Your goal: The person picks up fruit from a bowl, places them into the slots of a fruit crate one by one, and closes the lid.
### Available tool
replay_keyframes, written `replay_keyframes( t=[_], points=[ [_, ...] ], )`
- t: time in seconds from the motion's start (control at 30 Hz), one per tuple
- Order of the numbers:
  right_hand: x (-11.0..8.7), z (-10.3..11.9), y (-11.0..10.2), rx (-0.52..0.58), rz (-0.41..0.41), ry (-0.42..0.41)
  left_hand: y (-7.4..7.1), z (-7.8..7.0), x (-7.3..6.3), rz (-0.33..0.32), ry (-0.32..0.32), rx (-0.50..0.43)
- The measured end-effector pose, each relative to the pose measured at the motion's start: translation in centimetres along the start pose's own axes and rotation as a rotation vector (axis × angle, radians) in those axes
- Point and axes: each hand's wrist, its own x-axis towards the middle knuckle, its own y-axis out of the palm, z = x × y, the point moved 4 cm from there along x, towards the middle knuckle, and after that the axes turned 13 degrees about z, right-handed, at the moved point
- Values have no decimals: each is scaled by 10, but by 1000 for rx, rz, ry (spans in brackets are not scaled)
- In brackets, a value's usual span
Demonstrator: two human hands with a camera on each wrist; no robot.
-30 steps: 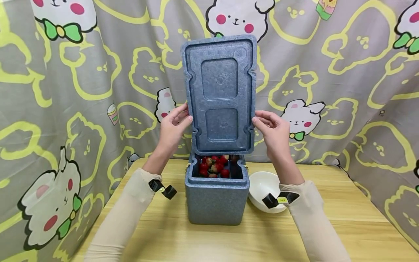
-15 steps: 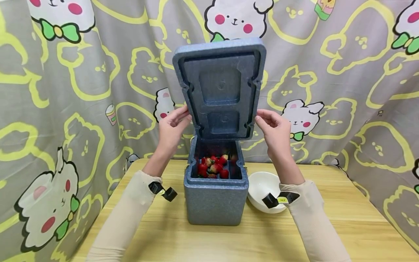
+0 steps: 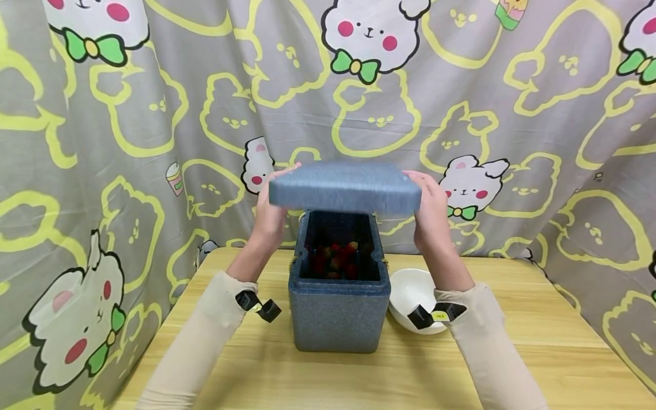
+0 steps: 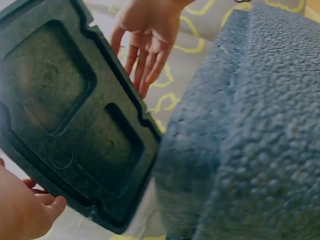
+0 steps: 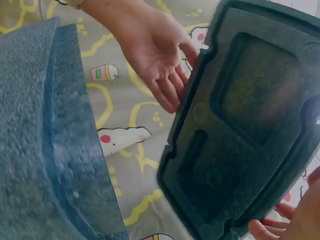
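A grey-blue foam lid (image 3: 344,191) hangs above the back of the matching foam box (image 3: 338,322), its front edge facing me. Red strawberries (image 3: 335,261) lie in the box, now in shadow. My left hand (image 3: 270,219) holds the lid's left side and my right hand (image 3: 433,210) its right side. In the left wrist view the recessed underside of the lid (image 4: 75,100) shows, with my right hand (image 4: 150,30) at its far edge, fingers extended along it. In the right wrist view, my left hand (image 5: 155,47) supports the opposite edge, fingers partly behind the lid.
A white bowl (image 3: 402,290) stands on the wooden table (image 3: 538,330), just right of the box. A patterned curtain (image 3: 476,74) surrounds the table at the back and sides. Thin cords (image 3: 293,262) show at the box's sides.
The lid has swung from upright, underside toward me, down to nearly flat over the back of the box. Both hands have turned with it. The box and bowl have stayed in place.
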Motion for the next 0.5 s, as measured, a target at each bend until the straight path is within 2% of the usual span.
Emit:
replay_keyframes(
  t=[0.1, 0.2, 0.27, 0.4, 0.5],
  points=[
    [-1, 0, 5, 61, 18, 14, 3, 1, -3, 15, -8, -19],
    [-1, -1, 10, 95, 69, 22, 7, 4, -4, 48, -26, -7],
    [-2, -2, 12, 67, 95, 22, 9, 8, -5, 93, -50, 28],
    [-3, -5, 11, -85, 127, 31, 10, 16, -7, 199, -94, 120],
    [-3, -9, 11, -158, 200, 63, 10, 22, -8, 270, -124, 183]
  ],
)
